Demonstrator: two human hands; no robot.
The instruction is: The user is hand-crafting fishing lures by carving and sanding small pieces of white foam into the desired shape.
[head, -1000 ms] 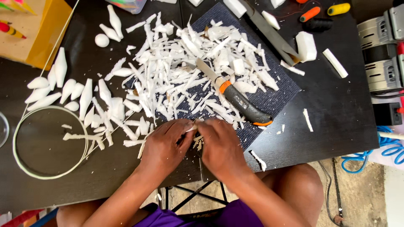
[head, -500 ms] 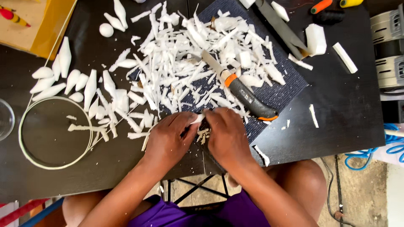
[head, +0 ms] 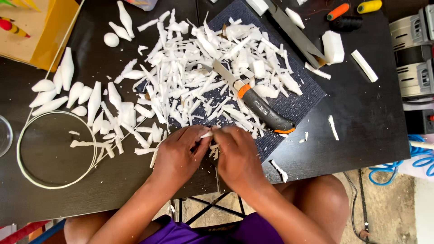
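Head view looks down on the black table (head: 361, 117), the dark mat (head: 294, 101) near its far edge buried in white foam shavings (head: 190, 81). Knife (head: 255, 101) lies across the mat. By the near edge, left hand (head: 178, 156) and right hand (head: 237, 158) meet, fingers pinched on a small white foam piece (head: 209, 134).

A black table (head: 370, 113) carries everything. A dark blue mat (head: 298, 101) lies at its middle, heaped with white foam shavings (head: 194, 81) and a knife (head: 257, 101) with an orange-trimmed black handle. Left of the mat lie carved white foam cones (head: 68, 90) and a white wire ring (head: 54, 151). Right of the mat sit a foam block (head: 333, 46) and a foam stick (head: 364, 66).
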